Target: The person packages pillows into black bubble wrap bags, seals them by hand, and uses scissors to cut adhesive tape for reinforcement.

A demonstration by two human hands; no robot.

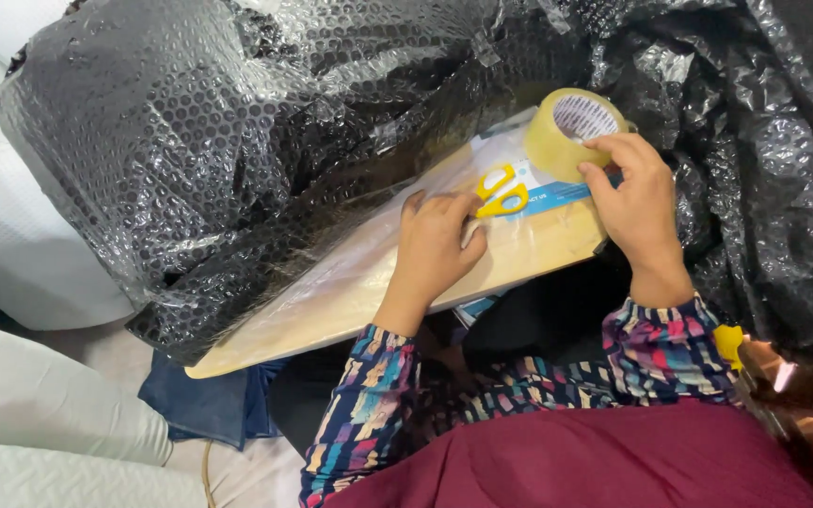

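Clear tape roll [576, 132]: we are pinching it with our right hand [640, 209]. Our left hand [437, 246] is lying loosely curled beside yellow scissors [502, 191], holding nothing.

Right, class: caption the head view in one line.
Right hand grips tape roll; left hand presses wooden board beside yellow scissors.

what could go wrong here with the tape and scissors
The board tilts and overhangs the lap, so the scissors lying on it could slide off. The left hand rests right beside the scissors, so a careless move might catch the blades. The right hand grips the tape roll close to the loose bubble wrap; a pulled strip may stick to the wrap or itself.
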